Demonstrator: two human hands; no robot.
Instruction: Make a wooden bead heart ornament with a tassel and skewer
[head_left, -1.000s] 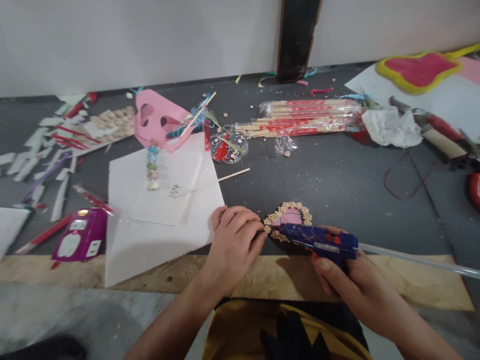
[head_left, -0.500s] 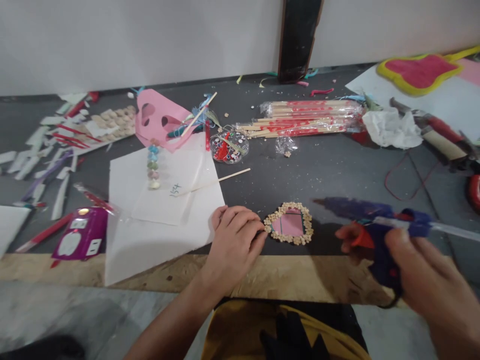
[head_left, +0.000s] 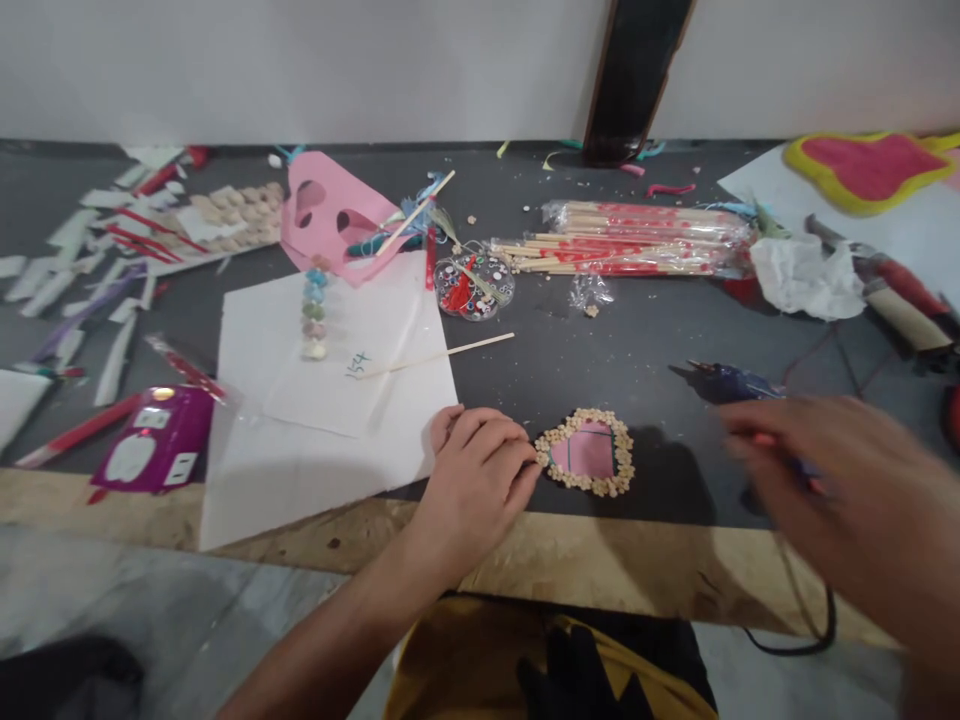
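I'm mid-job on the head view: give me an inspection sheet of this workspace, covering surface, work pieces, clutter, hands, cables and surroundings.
Surface: dark tabletop with wooden front edge; pale specks scattered.
Work pieces: heart-shaped piece, pink inside a beaded border; glue gun to its right, nozzle pointing left.
Clutter: wrapped sticks, pink cut-out, white strips, purple packet.
Left hand: fingertips at the heart-shaped piece's narrow end; grip hidden.
Right hand: blurred, at the glue gun; hold unclear.
Cables: black cable loops near the wooden front edge; plug not in view.
Surroundings: pale wall, dark upright object, grey floor.
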